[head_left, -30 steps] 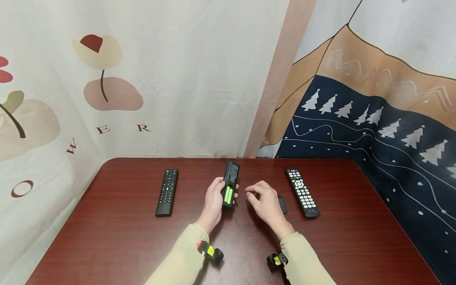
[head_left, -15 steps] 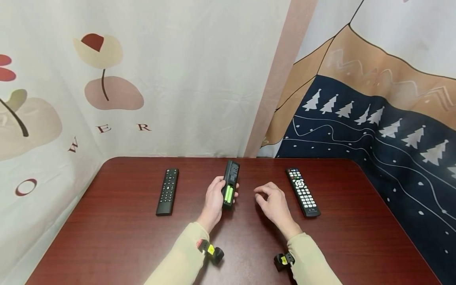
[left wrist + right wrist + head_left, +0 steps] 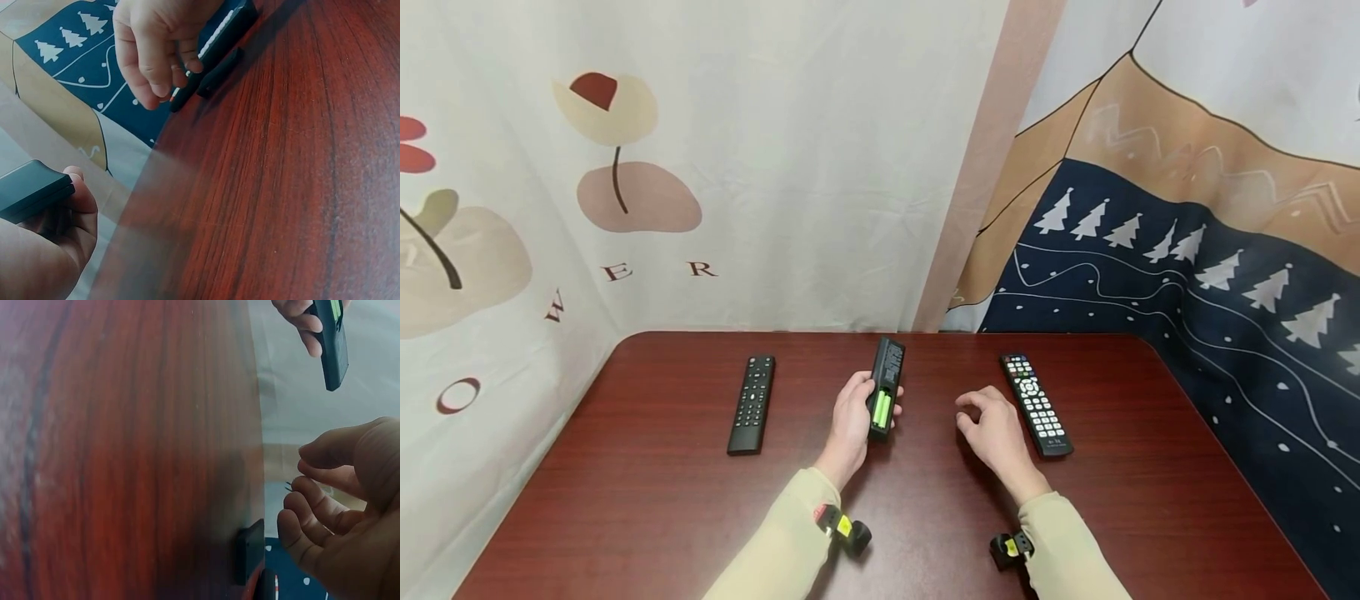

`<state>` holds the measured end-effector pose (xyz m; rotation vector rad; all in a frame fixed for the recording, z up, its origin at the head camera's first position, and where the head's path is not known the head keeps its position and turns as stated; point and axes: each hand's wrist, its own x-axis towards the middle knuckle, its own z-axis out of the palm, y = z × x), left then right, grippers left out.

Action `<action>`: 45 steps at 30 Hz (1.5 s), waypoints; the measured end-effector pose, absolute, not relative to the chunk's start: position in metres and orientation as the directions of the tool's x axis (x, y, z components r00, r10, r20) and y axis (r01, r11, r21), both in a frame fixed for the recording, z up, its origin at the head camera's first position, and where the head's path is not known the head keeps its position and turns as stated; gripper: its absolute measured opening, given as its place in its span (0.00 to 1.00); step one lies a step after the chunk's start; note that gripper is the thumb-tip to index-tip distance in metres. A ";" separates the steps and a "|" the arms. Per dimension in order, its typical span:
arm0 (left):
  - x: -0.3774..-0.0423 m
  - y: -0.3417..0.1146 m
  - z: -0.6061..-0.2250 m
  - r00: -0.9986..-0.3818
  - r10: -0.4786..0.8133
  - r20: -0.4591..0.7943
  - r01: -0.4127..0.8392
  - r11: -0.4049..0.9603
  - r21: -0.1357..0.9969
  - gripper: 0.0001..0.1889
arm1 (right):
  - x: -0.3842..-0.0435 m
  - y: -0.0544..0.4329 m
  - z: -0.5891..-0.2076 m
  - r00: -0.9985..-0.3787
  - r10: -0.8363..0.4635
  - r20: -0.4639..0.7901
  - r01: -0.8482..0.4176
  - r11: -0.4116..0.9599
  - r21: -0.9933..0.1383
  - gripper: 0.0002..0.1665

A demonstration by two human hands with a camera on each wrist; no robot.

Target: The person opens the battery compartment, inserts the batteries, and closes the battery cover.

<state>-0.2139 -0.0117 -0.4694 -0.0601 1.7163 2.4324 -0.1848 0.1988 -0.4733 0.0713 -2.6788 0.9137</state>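
Observation:
My left hand (image 3: 848,423) grips a black remote control (image 3: 889,365), held above the table with its back facing up. Its battery compartment lies uncovered, with green batteries (image 3: 882,409) side by side inside. To the right, my right hand (image 3: 997,432) hovers over the table, fingers loosely bent and nothing between them. Below that hand a small black battery cover (image 3: 251,551) lies on the wood; the left wrist view shows the cover (image 3: 220,73) too, while in the head view the hand hides it.
A black remote (image 3: 752,406) lies button side up on the left of the brown table (image 3: 647,500). Another remote (image 3: 1037,406), with white buttons, lies just right of my right hand. A printed curtain (image 3: 820,167) hangs behind the table's far edge.
My right hand has moved away from the held remote, to the right and slightly nearer me, now covering the battery cover in the head view. My left hand and its remote stay put.

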 end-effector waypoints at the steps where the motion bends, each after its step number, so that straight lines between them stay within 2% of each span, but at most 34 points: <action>1: -0.214 -0.012 -0.469 -0.986 0.110 -0.126 -0.156 -0.326 0.932 0.15 | -0.185 0.200 -0.473 -0.953 0.054 0.299 -0.140 0.796 -0.589 0.11; 19: -0.214 -0.012 -0.469 -0.985 0.118 -0.128 -0.160 -0.322 0.933 0.16 | -0.182 0.218 -0.472 -0.975 0.107 0.196 -0.010 0.855 -0.518 0.14; 28: -0.215 -0.013 -0.469 -0.984 0.112 -0.136 -0.165 -0.310 0.936 0.16 | -0.183 0.222 -0.472 -0.986 0.137 0.095 0.074 0.873 -0.483 0.19; 45: -0.216 -0.013 -0.472 -0.983 0.111 -0.146 -0.173 -0.298 0.939 0.16 | -0.185 0.221 -0.471 -0.991 0.124 0.050 0.086 0.880 -0.466 0.21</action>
